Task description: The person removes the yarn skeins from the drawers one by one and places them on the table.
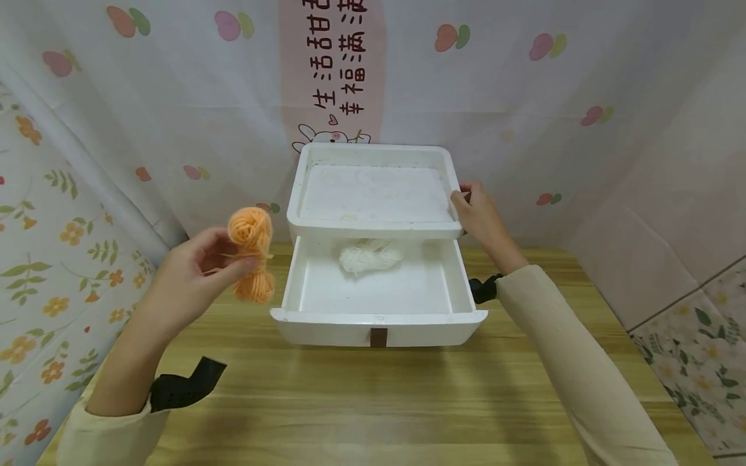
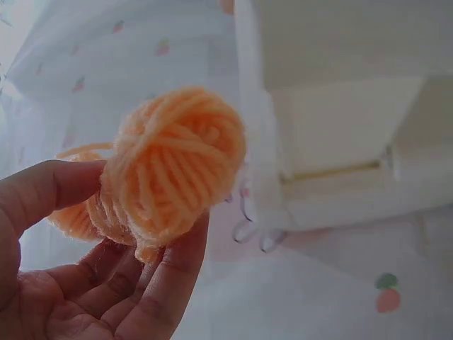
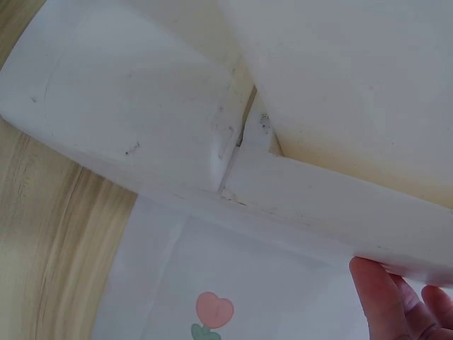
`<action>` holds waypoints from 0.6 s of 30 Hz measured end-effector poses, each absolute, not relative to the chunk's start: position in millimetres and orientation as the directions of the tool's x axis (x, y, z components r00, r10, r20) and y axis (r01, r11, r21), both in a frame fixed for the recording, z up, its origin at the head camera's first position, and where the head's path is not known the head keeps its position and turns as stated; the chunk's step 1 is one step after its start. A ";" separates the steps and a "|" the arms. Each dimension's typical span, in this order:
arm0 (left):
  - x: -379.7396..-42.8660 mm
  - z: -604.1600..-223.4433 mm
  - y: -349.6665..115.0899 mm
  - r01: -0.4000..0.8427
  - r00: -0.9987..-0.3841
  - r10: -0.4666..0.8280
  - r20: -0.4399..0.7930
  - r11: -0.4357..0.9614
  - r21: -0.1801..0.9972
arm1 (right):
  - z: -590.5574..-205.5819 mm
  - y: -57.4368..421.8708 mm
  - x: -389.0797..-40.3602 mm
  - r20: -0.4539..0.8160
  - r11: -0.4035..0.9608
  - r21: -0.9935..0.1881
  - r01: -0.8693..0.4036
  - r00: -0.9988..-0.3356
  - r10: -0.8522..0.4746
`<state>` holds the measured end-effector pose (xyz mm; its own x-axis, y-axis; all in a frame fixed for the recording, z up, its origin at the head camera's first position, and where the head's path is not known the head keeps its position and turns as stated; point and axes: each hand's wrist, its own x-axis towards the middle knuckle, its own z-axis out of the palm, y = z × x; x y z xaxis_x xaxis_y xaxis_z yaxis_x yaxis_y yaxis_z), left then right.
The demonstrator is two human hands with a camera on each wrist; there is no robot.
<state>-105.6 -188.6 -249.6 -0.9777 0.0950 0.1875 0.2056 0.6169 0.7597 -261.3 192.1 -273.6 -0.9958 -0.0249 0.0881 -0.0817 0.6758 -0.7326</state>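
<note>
My left hand [image 1: 192, 272] pinches a small skein of orange yarn [image 1: 254, 255] between thumb and fingers, raised left of the white drawer box [image 1: 375, 230]. Close up in the left wrist view, the orange yarn [image 2: 177, 159] is bound at its waist and a loose strand shows. My right hand [image 1: 480, 210] grips the right side of the box near its top rim, and its fingertips [image 3: 371, 273] show at the edge in the right wrist view. The drawer [image 1: 379, 330] is pulled out toward me. Inside, near its back, lies a white yarn skein [image 1: 368, 257].
The box has a shallow rimmed tray top [image 1: 373, 194] and a brown pull tab [image 1: 378, 337] on the drawer front. It stands on a wood-grain table [image 1: 350, 401] against a printed curtain [image 1: 501, 84]. Floral cloth [image 1: 70, 259] hangs at the left.
</note>
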 end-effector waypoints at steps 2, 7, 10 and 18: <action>-105.4 -257.2 -196.8 0.176 -0.984 0.088 0.156 0.614 0.769 | -272.8 191.6 -260.6 0.085 0.678 -0.731 -0.082 -0.996 -0.029; -109.9 -283.9 -211.6 0.099 -0.995 0.078 0.066 0.601 0.793 | -272.5 192.2 -260.9 0.091 0.672 -0.736 -0.087 -0.995 -0.029; -115.6 -305.0 -216.7 0.055 -0.997 0.080 0.009 0.595 0.802 | -272.7 193.0 -261.4 0.099 0.671 -0.736 -0.093 -0.995 -0.029; -132.3 -362.6 -224.0 -0.090 -0.974 0.122 -0.192 0.570 0.817 | -273.6 192.8 -262.0 0.096 0.675 -0.731 -0.097 -0.995 -0.038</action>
